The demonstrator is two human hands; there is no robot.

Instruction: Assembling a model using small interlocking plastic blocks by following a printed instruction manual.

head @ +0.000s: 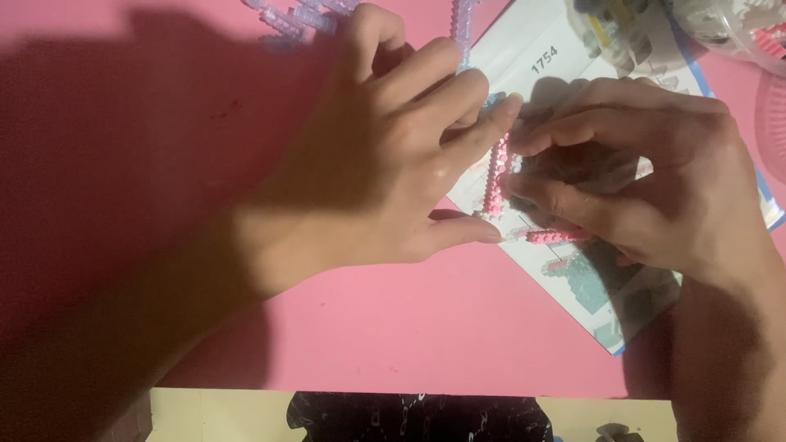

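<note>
Nearest, I see the smooth pink table (393, 344). Above it, my left hand (385, 155) and right hand (647, 180) both pinch a studded pink brick frame (498, 176), which lies on a glossy paper instruction booklet (540, 57). Farther away lie translucent bluish brick pieces (291, 16).

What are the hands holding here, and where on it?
Both the left hand and right hand pinch a small pink brick assembly: left fingertips on its left edge, right fingers on its right side.
</note>
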